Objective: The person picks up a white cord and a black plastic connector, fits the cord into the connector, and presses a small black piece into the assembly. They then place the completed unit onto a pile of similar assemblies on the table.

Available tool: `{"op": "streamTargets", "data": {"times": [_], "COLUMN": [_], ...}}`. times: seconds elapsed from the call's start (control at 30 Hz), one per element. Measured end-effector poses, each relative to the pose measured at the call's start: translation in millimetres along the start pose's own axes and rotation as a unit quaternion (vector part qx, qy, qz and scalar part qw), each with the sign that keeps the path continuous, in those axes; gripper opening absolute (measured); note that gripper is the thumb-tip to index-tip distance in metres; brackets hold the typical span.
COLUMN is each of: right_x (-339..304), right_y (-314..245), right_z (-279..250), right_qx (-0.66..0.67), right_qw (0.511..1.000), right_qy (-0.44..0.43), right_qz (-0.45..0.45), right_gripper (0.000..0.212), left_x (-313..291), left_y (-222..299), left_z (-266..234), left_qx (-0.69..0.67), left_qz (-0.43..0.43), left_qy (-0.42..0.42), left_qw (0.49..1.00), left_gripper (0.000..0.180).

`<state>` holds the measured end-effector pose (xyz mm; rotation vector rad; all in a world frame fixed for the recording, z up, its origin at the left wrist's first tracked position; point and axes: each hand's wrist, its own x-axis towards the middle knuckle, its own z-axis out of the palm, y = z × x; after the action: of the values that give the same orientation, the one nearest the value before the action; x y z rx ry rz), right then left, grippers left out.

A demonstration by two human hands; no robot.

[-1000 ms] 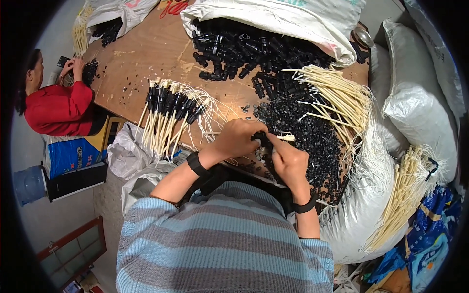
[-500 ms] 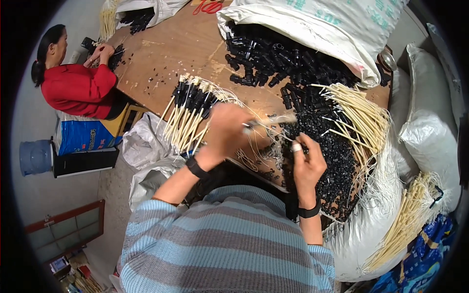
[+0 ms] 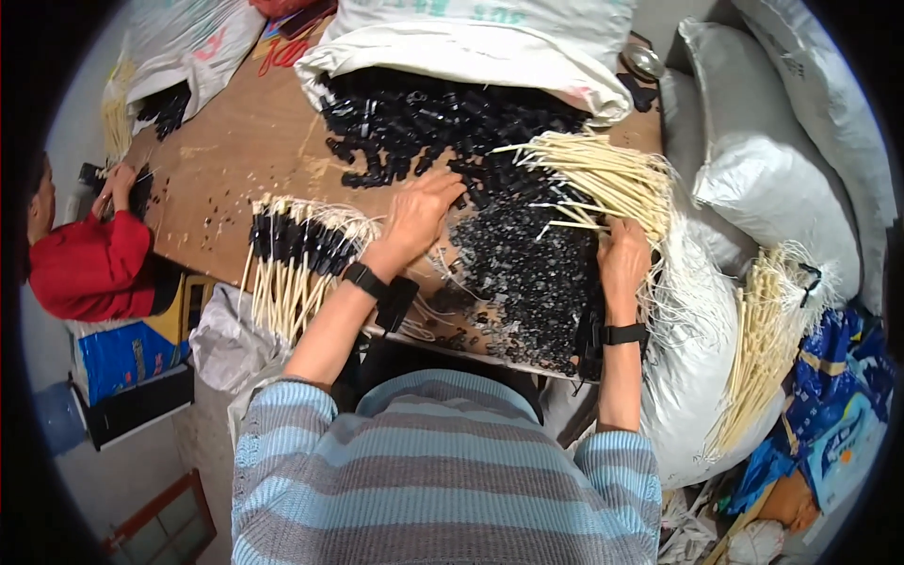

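My left hand (image 3: pixel 421 215) reaches to the near edge of a pile of black plastic fittings (image 3: pixel 414 118). Its fingers are pressed together at a fitting by the fingertips. On the right, my right hand (image 3: pixel 624 254) has its fingers curled at the lower ends of a bundle of cream sticks (image 3: pixel 603 179) with white strings; the fingertips are partly hidden. Between the hands spreads a heap of small dark clips (image 3: pixel 518 264). Left of my left wrist lies a row of finished-looking pieces, cream sticks with black fittings and white strings (image 3: pixel 282 254).
A white sack (image 3: pixel 471 47) spills the fittings at the back of the wooden table (image 3: pixel 254 160). Full sacks (image 3: pixel 772 141) and another stick bundle (image 3: pixel 753 348) stand at the right. At the far left a person in red (image 3: pixel 89 264) works at the table.
The view has shifted right. My left hand has moved from a stick and string in front of me to the fittings. My right hand has left the clip heap for the stick bundle.
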<state>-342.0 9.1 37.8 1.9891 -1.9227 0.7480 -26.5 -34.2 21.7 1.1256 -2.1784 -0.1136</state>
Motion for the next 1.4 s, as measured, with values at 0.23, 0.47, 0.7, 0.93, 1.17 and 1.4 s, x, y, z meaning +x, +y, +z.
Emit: {"op": "streamTargets", "data": {"times": [0.23, 0.47, 0.7, 0.93, 1.17, 1.4], "right_x": [-2, -33, -56, -53, -60, -41], "right_y": [1, -67, -80, -87, -98, -84], "right_z": [-13, -33, -31, -44, -37, -53], "right_qx": [0.032, 0.195, 0.313, 0.218, 0.177, 0.083], "right_qw": [0.991, 0.958, 0.939, 0.957, 0.961, 0.975], "right_qy": [-0.038, -0.201, -0.144, -0.184, -0.171, -0.203], "right_qz": [-0.122, -0.07, -0.008, -0.055, -0.123, -0.039], "right_gripper": [0.007, 0.017, 0.016, 0.015, 0.021, 0.029], "left_x": [-7, -23, -36, -50, -41, -36], "left_y": [-21, 16, 31, 35, 55, 46], "left_z": [20, -4, -21, -27, -22, -23], "left_qx": [0.028, -0.203, -0.296, -0.214, -0.227, -0.103], "left_qz": [-0.015, -0.172, -0.186, -0.166, -0.121, 0.029], "left_qy": [-0.074, -0.147, -0.132, -0.168, -0.202, -0.043], "left_qw": [0.997, 0.953, 0.928, 0.948, 0.945, 0.993], "left_gripper": [0.031, 0.037, 0.04, 0.042, 0.035, 0.039]}}
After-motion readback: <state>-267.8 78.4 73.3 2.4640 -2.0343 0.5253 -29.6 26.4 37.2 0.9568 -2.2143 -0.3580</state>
